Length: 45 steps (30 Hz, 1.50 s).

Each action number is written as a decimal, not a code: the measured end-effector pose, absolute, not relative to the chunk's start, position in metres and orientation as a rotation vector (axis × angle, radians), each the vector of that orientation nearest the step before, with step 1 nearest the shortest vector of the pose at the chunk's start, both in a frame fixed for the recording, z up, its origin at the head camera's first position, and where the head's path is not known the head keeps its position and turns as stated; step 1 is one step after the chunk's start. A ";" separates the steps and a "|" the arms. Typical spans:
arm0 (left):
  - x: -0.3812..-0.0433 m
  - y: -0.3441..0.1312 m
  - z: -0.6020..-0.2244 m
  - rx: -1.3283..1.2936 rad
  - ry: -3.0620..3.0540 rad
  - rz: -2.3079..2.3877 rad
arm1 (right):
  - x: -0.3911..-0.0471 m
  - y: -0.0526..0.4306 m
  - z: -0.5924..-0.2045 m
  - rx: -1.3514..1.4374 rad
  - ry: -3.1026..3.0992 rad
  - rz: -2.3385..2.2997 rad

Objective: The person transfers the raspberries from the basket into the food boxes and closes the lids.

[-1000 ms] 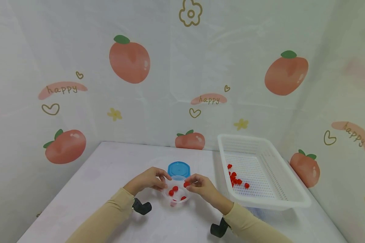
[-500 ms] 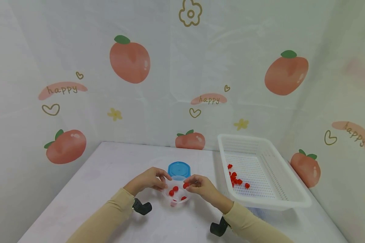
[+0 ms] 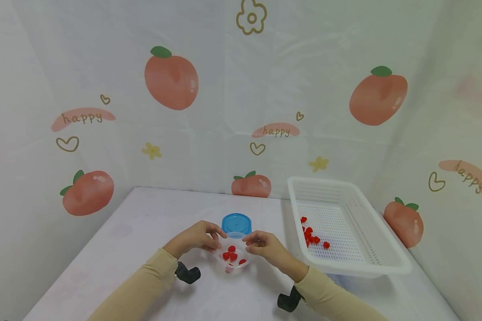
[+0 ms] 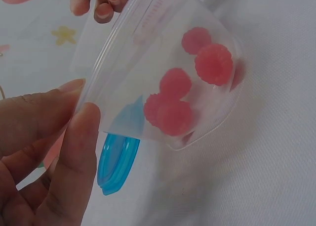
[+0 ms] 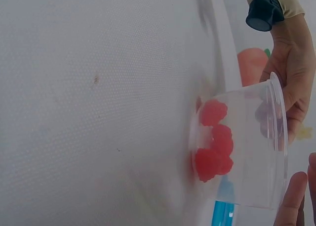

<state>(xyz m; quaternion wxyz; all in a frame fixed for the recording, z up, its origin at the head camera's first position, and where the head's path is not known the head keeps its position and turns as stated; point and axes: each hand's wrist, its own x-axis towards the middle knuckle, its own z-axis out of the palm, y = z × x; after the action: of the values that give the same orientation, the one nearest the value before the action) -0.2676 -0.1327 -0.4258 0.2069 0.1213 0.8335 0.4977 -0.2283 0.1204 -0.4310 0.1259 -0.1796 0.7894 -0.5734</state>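
A clear plastic tub stands on the table with several red raspberries on its bottom. The left hand pinches the tub's rim between thumb and fingers, plainest in the left wrist view. Over the opposite side of the rim is the right hand; its fingers are apart and hold nothing. Behind the tub lies a blue lid, also seen in part in the left wrist view.
To the right stands a white perforated basket, with several more raspberries along its left side. A white cloth with printed fruit hangs behind the table. Each wrist wears a black camera.
The right hand has let go of a raspberry, which has dropped into the tub beside the others. The left hand keeps its place on the rim.
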 end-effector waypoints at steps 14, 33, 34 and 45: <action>-0.269 -0.133 -0.427 0.345 2.317 1.395 | -0.226 0.122 -0.407 -0.634 2.309 -1.717; -0.268 -0.133 -0.427 0.327 2.339 1.386 | -0.248 0.178 -0.318 -0.670 2.156 -2.292; -0.268 -0.132 -0.427 0.326 2.341 1.384 | -0.252 0.183 -0.315 -0.659 2.128 -2.349; -0.270 -0.132 -0.430 0.318 2.347 1.379 | -0.300 0.232 -0.329 -0.456 2.140 -2.616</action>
<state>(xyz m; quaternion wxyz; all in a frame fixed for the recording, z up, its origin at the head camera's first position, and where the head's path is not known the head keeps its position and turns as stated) -0.2705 -0.1322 -0.4303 0.1992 0.1138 0.8391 0.4932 -0.3002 0.2323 -0.3286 -0.1339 -0.1324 0.6219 -0.7601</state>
